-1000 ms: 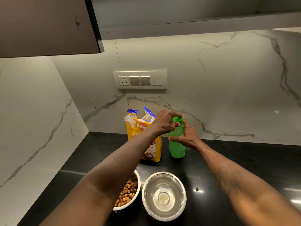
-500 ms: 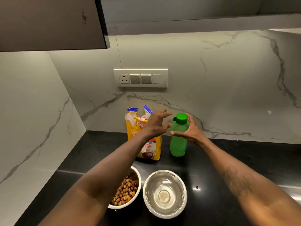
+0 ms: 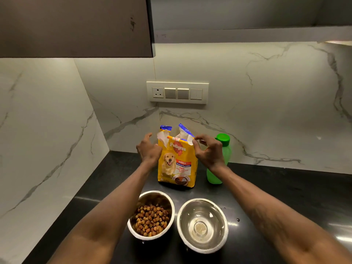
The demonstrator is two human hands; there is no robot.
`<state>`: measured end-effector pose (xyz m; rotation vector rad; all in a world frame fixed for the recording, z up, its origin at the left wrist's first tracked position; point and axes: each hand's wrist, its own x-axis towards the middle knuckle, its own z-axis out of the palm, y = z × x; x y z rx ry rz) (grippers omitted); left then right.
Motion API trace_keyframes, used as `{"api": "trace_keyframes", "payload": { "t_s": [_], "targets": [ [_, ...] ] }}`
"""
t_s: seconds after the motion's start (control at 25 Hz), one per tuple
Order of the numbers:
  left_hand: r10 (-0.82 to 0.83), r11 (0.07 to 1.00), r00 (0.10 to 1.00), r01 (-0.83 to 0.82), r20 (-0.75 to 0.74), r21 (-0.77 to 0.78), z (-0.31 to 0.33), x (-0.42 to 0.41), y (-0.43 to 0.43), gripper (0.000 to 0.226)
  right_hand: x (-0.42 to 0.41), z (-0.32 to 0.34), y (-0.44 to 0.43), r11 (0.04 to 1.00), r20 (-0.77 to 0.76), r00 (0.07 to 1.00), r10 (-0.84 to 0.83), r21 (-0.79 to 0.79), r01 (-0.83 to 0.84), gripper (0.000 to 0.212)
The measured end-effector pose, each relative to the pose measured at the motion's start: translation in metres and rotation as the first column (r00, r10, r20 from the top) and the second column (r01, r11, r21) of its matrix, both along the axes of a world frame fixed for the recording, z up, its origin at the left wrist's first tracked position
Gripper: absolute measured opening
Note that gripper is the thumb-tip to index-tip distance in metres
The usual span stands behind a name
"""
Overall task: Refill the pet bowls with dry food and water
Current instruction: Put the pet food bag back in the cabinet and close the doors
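Note:
A yellow dog-food bag (image 3: 177, 161) stands upright at the back of the black counter (image 3: 289, 189), its torn top open. My left hand (image 3: 148, 149) is at the bag's left side with fingers spread. My right hand (image 3: 207, 151) is at the top right corner, fingers curled and apart, thumb at the bag's edge. A green bottle (image 3: 226, 149) with its cap on stands right of the bag, partly hidden by my right hand. In front are a steel bowl (image 3: 172, 204) holding brown kibble and a second steel bowl (image 3: 226, 227) without food; whether it holds water I cannot tell.
Marble walls close off the corner at the left and back. A switch plate with a socket (image 3: 177, 92) is on the back wall above the bag. A dark cabinet (image 3: 76, 25) hangs overhead at the left. The counter runs on to the right.
Both hands have left the green bottle's cap and moved left to either side of the food bag. The bottle stays upright with its cap on.

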<state>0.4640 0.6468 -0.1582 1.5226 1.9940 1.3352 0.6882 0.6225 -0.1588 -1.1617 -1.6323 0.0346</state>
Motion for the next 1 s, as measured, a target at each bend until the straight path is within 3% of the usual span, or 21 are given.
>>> {"api": "trace_keyframes", "payload": {
  "t_s": [0.08, 0.16, 0.2, 0.28, 0.36, 0.52, 0.72, 1.0],
  "targets": [
    [-0.048, 0.981, 0.998, 0.054, 0.034, -0.185, -0.004, -0.009, 0.003, 0.078, -0.014, -0.010, 0.006, 0.979, -0.033, 0.996, -0.083, -0.190, 0.076, 0.022],
    [-0.165, 0.918, 0.985, 0.173, 0.052, -0.358, -0.008, -0.013, 0.008, 0.082, -0.019, -0.019, 0.012, 0.868, -0.019, 0.978, -0.208, -0.464, 0.175, 0.040],
    [-0.246, 0.867, 0.967, 0.249, 0.064, -0.432, -0.009, -0.013, 0.011, 0.072, -0.020, -0.023, 0.015, 0.775, 0.014, 0.975, -0.220, -0.605, 0.183, 0.043],
    [-0.366, 0.792, 0.929, 0.346, 0.062, -0.503, -0.013, -0.010, 0.015, 0.041, -0.021, -0.029, 0.019, 0.597, 0.043, 0.988, -0.149, -0.793, 0.124, 0.025],
    [-0.370, 0.802, 0.927, 0.351, 0.060, -0.484, -0.021, -0.009, 0.020, 0.029, -0.020, -0.034, 0.020, 0.527, 0.035, 0.994, -0.102, -0.846, 0.084, 0.011],
    [-0.263, 0.869, 0.964, 0.258, 0.047, -0.423, -0.026, -0.015, 0.028, 0.014, -0.015, -0.046, 0.025, 0.608, -0.029, 0.988, -0.149, -0.791, 0.069, 0.008],
    [-0.135, 0.936, 0.990, 0.115, -0.039, -0.333, -0.019, -0.019, 0.020, 0.034, -0.010, -0.046, 0.016, 0.681, -0.038, 0.962, -0.272, -0.714, 0.164, 0.021],
    [-0.205, 0.969, 0.978, 0.209, 0.042, -0.133, 0.042, -0.012, -0.007, 0.026, -0.012, 0.010, -0.009, 0.827, -0.258, 0.893, -0.368, -0.530, 0.187, 0.019]
  ]
}}
